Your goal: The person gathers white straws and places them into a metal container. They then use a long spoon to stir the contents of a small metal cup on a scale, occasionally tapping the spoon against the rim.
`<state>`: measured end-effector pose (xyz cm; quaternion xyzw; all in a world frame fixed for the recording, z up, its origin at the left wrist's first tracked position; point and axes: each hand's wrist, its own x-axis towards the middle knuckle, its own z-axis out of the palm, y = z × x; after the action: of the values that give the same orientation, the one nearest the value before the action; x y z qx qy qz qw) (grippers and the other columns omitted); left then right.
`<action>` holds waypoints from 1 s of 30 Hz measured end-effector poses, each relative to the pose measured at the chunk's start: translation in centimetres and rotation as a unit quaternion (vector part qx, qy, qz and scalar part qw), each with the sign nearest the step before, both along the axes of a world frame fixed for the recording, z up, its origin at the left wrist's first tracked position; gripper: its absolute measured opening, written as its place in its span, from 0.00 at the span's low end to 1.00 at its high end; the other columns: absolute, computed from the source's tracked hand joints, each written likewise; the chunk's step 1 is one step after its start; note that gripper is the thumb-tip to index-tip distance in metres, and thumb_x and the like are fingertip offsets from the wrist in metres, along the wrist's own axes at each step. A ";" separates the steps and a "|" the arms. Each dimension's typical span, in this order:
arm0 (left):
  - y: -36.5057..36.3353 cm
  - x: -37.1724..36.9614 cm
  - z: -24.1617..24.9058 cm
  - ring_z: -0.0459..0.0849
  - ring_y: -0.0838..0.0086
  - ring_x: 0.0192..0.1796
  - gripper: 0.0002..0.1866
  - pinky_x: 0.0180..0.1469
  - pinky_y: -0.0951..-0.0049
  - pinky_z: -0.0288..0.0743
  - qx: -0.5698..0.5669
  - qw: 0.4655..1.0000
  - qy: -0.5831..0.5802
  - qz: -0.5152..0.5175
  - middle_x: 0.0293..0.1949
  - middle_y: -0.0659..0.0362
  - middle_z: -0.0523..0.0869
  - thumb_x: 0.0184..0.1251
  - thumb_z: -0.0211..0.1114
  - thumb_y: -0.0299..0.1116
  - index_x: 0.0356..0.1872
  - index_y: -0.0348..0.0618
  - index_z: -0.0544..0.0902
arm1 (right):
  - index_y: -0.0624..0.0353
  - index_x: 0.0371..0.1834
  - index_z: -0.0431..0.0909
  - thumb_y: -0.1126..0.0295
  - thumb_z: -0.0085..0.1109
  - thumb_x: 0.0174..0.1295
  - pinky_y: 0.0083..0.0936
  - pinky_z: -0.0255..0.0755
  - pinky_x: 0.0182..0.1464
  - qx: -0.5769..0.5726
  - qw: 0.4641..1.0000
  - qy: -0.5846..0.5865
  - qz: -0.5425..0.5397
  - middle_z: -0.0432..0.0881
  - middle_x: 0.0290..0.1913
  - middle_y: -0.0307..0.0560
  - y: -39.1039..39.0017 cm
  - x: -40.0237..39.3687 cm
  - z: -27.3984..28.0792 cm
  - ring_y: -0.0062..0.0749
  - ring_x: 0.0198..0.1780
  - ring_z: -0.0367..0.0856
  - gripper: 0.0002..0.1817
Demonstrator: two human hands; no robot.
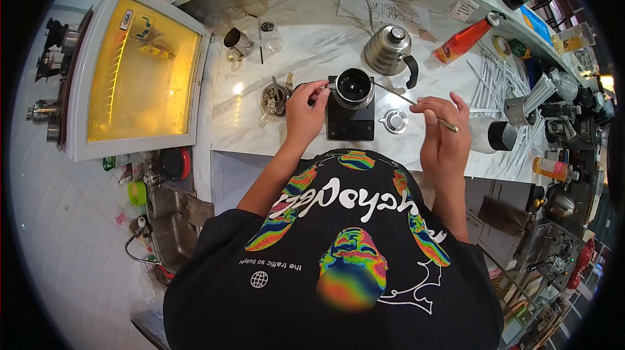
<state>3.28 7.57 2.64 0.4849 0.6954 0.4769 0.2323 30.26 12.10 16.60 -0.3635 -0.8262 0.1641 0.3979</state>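
My left hand (305, 114) has its fingers closed around the handle of a small metal-rimmed pot (353, 104) with dark contents. That pot rests over a black flat scale (351, 130). In my right hand (444, 130), a long thin stirring spoon (398, 95) is gripped by its thick end, its far end pointing at the pot's rim. Whether the tip reaches inside is hard to see. A round silver lid (394, 121) lies between the scale and my right hand. Behind the pot stands a steel gooseneck kettle (384, 54) with a black handle.
Left of the pot is a glass vessel (275, 99). A red bottle (461, 42), many scattered straws (488, 80) and a black-capped container (485, 135) occupy the right side. A yellow-lit glass-door cabinet (140, 76) borders the marble counter (244, 138) on the left.
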 end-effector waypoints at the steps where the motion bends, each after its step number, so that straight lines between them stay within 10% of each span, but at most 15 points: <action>1: 0.0 0.0 0.1 0.88 0.72 0.41 0.12 0.48 0.71 0.81 0.012 1.000 0.002 0.004 0.43 0.54 0.91 0.74 0.70 0.29 0.55 0.39 0.91 | 0.57 0.46 0.83 0.78 0.60 0.73 0.55 0.64 0.69 0.011 1.000 0.004 0.007 0.89 0.42 0.38 0.0 0.2 -0.1 0.37 0.48 0.89 0.05; 30: 1.1 -0.1 0.9 0.88 0.71 0.39 0.10 0.48 0.70 0.81 -0.002 1.000 0.011 -0.019 0.41 0.55 0.91 0.74 0.71 0.32 0.50 0.40 0.91 | 0.57 0.46 0.83 0.78 0.59 0.74 0.52 0.64 0.69 -0.005 1.000 -0.001 -0.007 0.89 0.42 0.40 0.1 -0.2 -0.4 0.37 0.49 0.89 0.05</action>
<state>3.13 8.65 3.49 0.5029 0.6895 0.4657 0.2341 30.08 12.23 16.24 -0.3710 -0.8232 0.1655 0.3966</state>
